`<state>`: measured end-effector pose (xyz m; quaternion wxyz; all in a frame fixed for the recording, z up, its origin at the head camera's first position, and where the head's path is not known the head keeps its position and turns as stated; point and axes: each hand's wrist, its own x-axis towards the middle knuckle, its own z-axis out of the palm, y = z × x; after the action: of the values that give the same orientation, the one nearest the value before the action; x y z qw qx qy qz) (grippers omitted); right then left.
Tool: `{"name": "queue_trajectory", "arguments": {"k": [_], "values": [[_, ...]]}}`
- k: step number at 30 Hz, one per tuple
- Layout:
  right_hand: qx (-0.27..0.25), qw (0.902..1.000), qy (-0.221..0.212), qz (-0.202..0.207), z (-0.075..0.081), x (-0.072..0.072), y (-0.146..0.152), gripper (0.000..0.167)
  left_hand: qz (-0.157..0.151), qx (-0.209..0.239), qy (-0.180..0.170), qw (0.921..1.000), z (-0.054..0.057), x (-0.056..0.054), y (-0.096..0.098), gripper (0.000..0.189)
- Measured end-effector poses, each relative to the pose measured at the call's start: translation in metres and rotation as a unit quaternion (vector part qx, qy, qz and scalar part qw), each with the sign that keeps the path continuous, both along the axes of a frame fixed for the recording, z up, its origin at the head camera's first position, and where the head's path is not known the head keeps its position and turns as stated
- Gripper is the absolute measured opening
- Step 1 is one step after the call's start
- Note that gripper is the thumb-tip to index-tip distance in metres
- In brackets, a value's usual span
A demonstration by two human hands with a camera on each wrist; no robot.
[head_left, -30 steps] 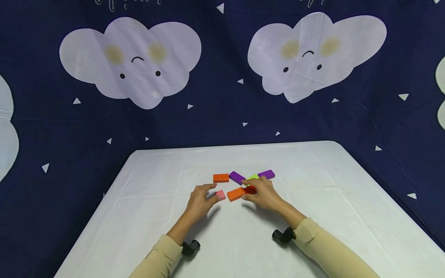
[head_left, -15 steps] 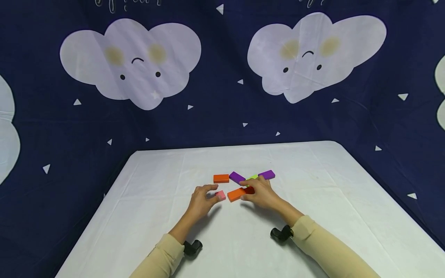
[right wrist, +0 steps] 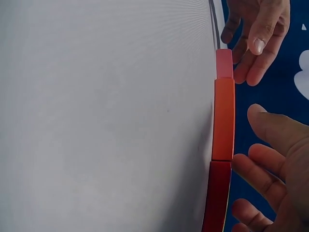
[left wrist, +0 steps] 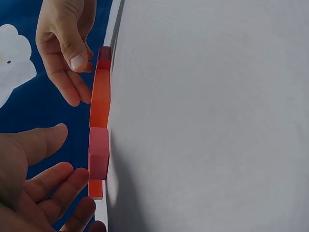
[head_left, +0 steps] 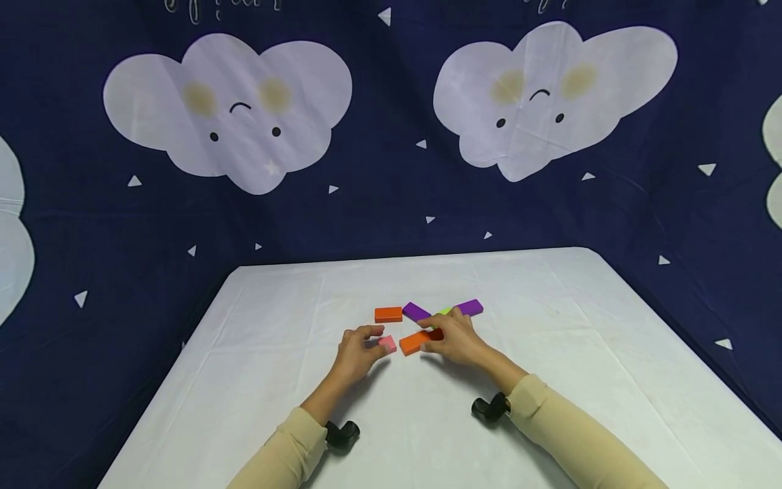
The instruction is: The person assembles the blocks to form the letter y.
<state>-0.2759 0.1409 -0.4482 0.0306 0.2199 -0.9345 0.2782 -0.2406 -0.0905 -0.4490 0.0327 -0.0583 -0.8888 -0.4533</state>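
Observation:
My left hand point(head_left: 354, 353) hovers by the small pink block point(head_left: 388, 344), its thumb apart from its fingers. In the left wrist view those fingers spread loosely beside the pink block point(left wrist: 99, 153) and do not wrap it; whether a fingertip touches it I cannot tell. Close to an orange block point(head_left: 411, 343) and a dark red block point(head_left: 436, 334) is my right hand point(head_left: 459, 339), partly covering the red one. The right wrist view has its thumb and fingers parted beside the orange block point(right wrist: 224, 120) and red block point(right wrist: 217, 195), with nothing held.
Farther back lie another orange block point(head_left: 388, 314), a purple block point(head_left: 416, 311), a light green block point(head_left: 444, 312) half hidden by the right hand, and a second purple block point(head_left: 472, 308). A white cloth covers the table point(head_left: 293, 394). Behind hangs a dark blue curtain point(head_left: 391, 204) with clouds.
My right hand has drifted slightly left, hiding more of the red block and uncovering more of the right purple one. My left hand has barely shifted; the blocks look unmoved.

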Motion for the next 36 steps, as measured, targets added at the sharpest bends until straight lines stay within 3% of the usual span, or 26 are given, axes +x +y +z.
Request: {"name": "queue_trajectory", "arguments": {"k": [13,22,36], "values": [[0.003,0.9999,-0.010,0.002,-0.003,-0.005,-0.001,0.043,0.014,0.000,-0.002,0.9999,-0.004,-0.004,0.003,0.036],[0.004,0.9998,-0.018,-0.002,-0.005,-0.008,-0.001,0.040,0.013,-0.009,0.016,0.9998,-0.007,-0.006,0.005,0.034],[0.007,0.9995,-0.031,-0.004,-0.009,-0.012,-0.001,0.035,0.023,0.000,-0.010,0.9997,-0.009,-0.006,0.005,0.035]]}}
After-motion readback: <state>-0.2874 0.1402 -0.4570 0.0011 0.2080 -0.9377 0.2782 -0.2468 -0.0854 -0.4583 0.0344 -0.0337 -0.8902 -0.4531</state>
